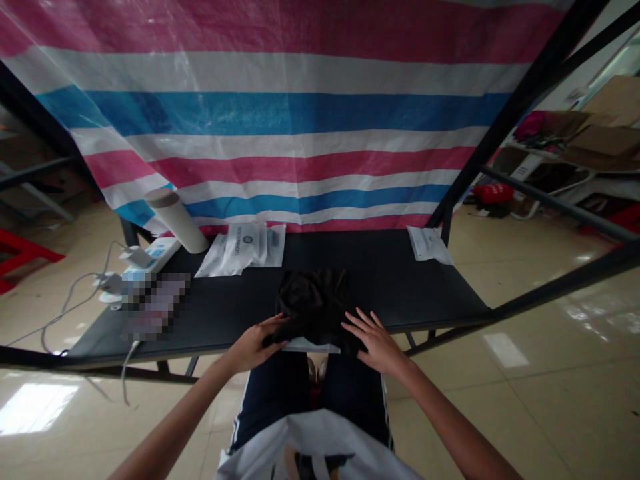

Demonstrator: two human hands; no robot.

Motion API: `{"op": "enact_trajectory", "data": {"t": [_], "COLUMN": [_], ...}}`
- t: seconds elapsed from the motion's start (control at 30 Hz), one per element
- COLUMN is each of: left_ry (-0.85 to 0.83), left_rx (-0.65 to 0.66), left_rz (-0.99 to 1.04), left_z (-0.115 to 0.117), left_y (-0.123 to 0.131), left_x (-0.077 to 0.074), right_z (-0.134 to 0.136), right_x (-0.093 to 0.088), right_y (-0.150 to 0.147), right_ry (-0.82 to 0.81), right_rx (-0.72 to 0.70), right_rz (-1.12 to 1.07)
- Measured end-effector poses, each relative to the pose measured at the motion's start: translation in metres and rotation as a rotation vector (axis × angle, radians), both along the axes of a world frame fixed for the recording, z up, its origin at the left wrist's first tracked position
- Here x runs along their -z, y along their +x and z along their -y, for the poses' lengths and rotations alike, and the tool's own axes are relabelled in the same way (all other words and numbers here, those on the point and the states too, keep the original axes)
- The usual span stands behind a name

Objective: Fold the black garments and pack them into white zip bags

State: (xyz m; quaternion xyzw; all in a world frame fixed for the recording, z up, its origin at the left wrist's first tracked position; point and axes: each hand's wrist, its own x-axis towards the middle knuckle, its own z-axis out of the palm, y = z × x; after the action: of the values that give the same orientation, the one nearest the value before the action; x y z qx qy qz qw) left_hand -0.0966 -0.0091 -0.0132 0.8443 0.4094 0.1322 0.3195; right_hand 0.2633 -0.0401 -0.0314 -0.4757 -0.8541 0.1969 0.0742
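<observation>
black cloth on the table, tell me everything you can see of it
The black garment is a dark, soft-looking fabric, lying in a loose, creased heap near the front edge of the black table. Its exact type cannot be told. The left hand touches its left side and the right hand rests on its right side, fingers spread. A pale strip of material shows beneath its front edge.

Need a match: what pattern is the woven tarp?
Woven plastic tarp: pink, white and blue stripes; head view.
</observation>
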Motion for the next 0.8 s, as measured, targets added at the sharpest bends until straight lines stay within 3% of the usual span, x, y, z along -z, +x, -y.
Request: {"op": "enact_trajectory", "data": {"t": [0.13, 0.23, 0.47, 0.57, 0.67, 0.8], "left_ry": [0.034, 0.094, 0.115, 0.143, 0.131, 0.086], "left_rx": [-0.080, -0.138, -0.569, -0.665, -0.707, -0.797], "left_rz": [0.027, 0.045, 0.013, -0.078, -0.047, -0.019], "left_z": [0.000, -0.003, -0.048, -0.063, -0.069, -0.076], "left_y": [0.004, 0.007, 0.027, 0.033, 0.032, 0.022], "left_x": [0.004, 0.009, 0.014, 0.016, 0.019, 0.021], "right_z": [-0.005, -0.020, -0.078, -0.092, -0.097, -0.102], "right_x": [0.003, 0.006, 0.003, 0.001, 0.000, -0.002], "right_y": [-0.006, -0.014, -0.032, -0.031, -0.025, -0.017], "right_ry": [0.061, 0.120, -0.012, -0.005, 0.021, -0.029], "right_rx": [0.096, 0.251, 0.591, 0.697, 0.766, 0.752], "right_rz": [-0.071, -0.166, -0.155, -0.099, -0.157, -0.280]}}
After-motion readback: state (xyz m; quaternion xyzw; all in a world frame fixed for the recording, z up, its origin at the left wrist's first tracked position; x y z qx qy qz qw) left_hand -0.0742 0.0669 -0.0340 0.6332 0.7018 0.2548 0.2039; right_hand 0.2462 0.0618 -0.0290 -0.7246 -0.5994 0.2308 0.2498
